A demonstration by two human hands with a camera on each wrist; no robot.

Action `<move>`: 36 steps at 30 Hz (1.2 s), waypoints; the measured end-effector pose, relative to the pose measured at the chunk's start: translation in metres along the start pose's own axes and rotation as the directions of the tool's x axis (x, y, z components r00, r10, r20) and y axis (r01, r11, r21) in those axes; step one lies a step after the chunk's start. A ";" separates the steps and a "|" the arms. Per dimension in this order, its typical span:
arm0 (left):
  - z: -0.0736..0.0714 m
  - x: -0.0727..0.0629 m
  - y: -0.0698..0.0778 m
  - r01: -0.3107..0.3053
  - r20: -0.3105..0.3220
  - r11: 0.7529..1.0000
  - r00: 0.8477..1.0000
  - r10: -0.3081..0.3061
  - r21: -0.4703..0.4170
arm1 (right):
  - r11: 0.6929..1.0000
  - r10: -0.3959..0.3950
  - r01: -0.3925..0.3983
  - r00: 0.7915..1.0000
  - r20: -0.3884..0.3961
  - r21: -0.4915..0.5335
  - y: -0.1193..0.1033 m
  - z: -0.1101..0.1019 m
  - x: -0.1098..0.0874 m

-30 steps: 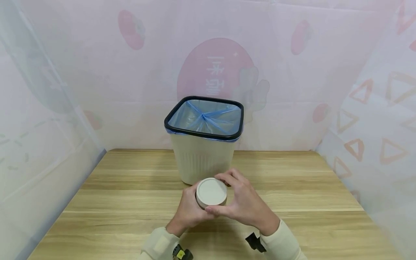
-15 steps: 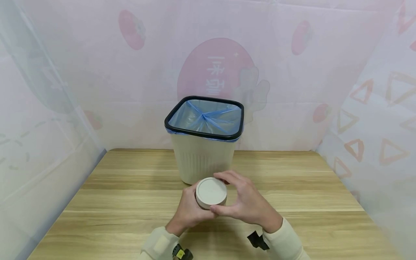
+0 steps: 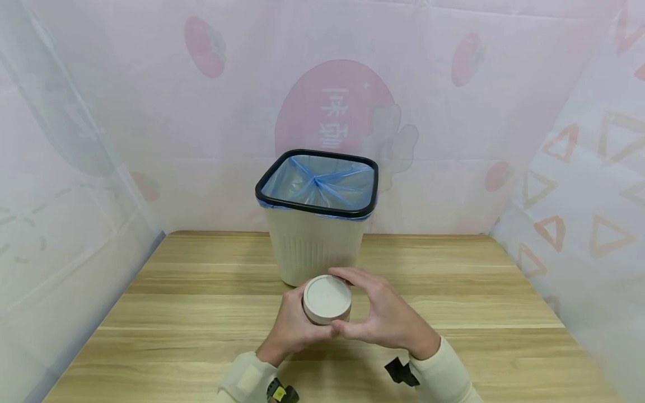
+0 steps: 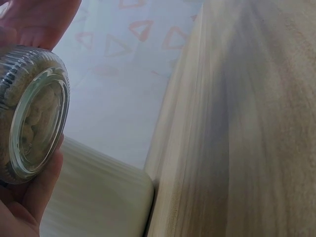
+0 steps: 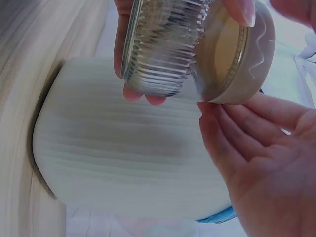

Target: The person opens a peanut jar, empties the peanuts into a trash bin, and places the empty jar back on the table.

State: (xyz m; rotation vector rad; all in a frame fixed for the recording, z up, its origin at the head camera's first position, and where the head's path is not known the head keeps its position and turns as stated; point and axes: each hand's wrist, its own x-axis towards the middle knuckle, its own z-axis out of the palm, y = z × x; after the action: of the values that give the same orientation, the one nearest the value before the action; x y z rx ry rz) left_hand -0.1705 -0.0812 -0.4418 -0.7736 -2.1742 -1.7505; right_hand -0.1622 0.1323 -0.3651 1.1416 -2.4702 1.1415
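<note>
In the left wrist view a squat ribbed glass jar shows its clear base, with brownish lumpy contents behind it. My left hand grips this jar from the left, fingers wrapped around its side. On top is a round pale beige lid, facing up in the head view. Seen from the right wrist, the lid sits tilted against the jar, and its inner side appears to show. My right hand holds the lid's edge from the right, fingers on the far side and thumb on the near side.
Just behind the hands stands a cream trash bin with a black rim and a blue plastic liner. The wood-grain table extends to both sides. Patterned cloth hangs behind and along the sides.
My right hand has shifted slightly right and toward me, its thumb sliding along the near edge of the lid. The left hand and the jar have hardly moved.
</note>
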 end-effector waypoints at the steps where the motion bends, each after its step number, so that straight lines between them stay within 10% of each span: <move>1: 0.000 0.000 0.000 0.001 0.000 1.000 1.000 -0.001 0.005 | 1.000 0.014 -0.014 1.000 -0.004 -0.005 -0.001 0.000 0.000; 17: 0.000 0.000 0.000 -0.004 -0.010 0.999 1.000 0.004 0.049 | 0.971 0.082 -0.125 0.974 -0.212 -0.202 -0.015 0.017 -0.001; 36: 0.000 0.000 0.001 -0.020 -0.003 0.998 1.000 0.020 0.051 | 0.990 0.050 -0.073 0.983 -0.179 -0.124 -0.013 0.014 0.001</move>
State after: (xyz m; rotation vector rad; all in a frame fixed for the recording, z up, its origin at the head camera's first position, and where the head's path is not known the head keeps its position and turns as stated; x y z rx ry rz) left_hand -0.1694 -0.0807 -0.4408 -0.7767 -2.1924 -1.6784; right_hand -0.1515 0.1163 -0.3670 0.8946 -2.4192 1.0313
